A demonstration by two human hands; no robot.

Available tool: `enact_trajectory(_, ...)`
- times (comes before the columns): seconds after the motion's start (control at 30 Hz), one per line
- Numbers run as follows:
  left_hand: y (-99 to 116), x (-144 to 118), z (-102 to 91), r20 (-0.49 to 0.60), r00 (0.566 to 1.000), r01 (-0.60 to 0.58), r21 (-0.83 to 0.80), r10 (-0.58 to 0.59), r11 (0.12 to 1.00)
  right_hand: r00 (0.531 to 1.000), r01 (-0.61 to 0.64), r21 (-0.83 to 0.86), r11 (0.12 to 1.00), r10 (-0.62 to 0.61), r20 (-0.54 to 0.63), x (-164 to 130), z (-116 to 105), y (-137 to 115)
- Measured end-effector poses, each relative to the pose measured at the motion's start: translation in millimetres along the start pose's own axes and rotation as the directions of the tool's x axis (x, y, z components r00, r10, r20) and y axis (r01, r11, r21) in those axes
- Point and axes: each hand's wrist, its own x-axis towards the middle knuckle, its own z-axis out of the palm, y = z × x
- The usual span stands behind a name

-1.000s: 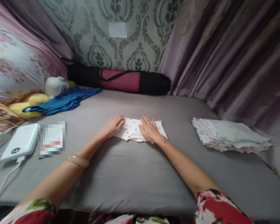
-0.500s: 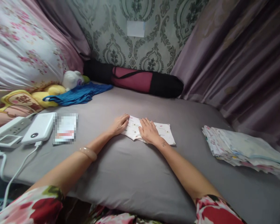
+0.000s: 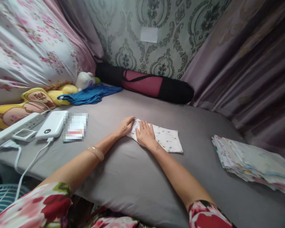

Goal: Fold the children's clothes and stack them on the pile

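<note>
A folded white cloth (image 3: pixel 167 139) with a small scattered print lies on the grey sheet in front of me. My left hand (image 3: pixel 125 126) is at its left end, fingers closed together over the edge; the underside of the grip is hidden. Flat on the cloth's left half rests my right hand (image 3: pixel 146 134), fingers stretched out and holding nothing. The cloth's right half shows uncovered, its right edge fairly straight.
A stack of folded cloths (image 3: pixel 256 161) lies to the right. On the left are a power strip (image 3: pixel 30 122), a white power bank (image 3: pixel 53 125) with a cable, and a blurred packet (image 3: pixel 76 126). Behind lie blue fabric (image 3: pixel 92 95), plush toys (image 3: pixel 85 79) and a long black-and-maroon bag (image 3: pixel 144 83).
My right hand has slid left along the cloth, uncovering more of its right part. My left hand stays at the left end. The whole view has shifted slightly.
</note>
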Motion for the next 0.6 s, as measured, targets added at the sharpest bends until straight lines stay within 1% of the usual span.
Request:
enact_trajectory(0.1, 4, -1, -1.8, -0.004, 1.0, 0.03, -0.009, -0.03, 1.0, 0.999, -0.017, 0.001, 1.0, 0.017, 0.033, 3, -5, -5)
enact_trajectory(0.17, 8, -1, -3.5, -0.006, 0.999, 0.049, -0.009, -0.05, 0.999, 0.999, -0.019, 0.007, 1.0, 0.019, 0.027, 7, -5, -13)
enact_trajectory(0.27, 13, -2, -5.9, -0.008, 0.997, 0.075, -0.014, -0.076, 0.997, 1.0, -0.001, 0.027, 1.0, 0.0, 0.01, 12, 2, -25)
enact_trajectory(0.37, 15, -2, -6.8, 0.0, 0.996, 0.092, -0.02, -0.092, 0.996, 1.0, 0.002, 0.062, 0.998, -0.003, 0.015, 14, 8, -32)
enact_trajectory(0.43, 14, -2, -6.3, 0.015, 0.996, 0.089, -0.014, -0.089, 0.996, 0.999, 0.006, 0.094, 0.996, -0.009, 0.033, 14, 7, -32)
enact_trajectory(0.5, 12, -2, -5.5, 0.031, 0.996, 0.08, 0.003, -0.08, 0.997, 0.999, 0.027, 0.128, 0.991, -0.031, 0.029, 10, 0, -27)
enact_trajectory(0.6, 10, -1, -4.7, 0.059, 0.996, 0.062, 0.05, -0.065, 0.997, 0.998, 0.043, 0.126, 0.991, -0.037, -0.051, -4, -17, -9)
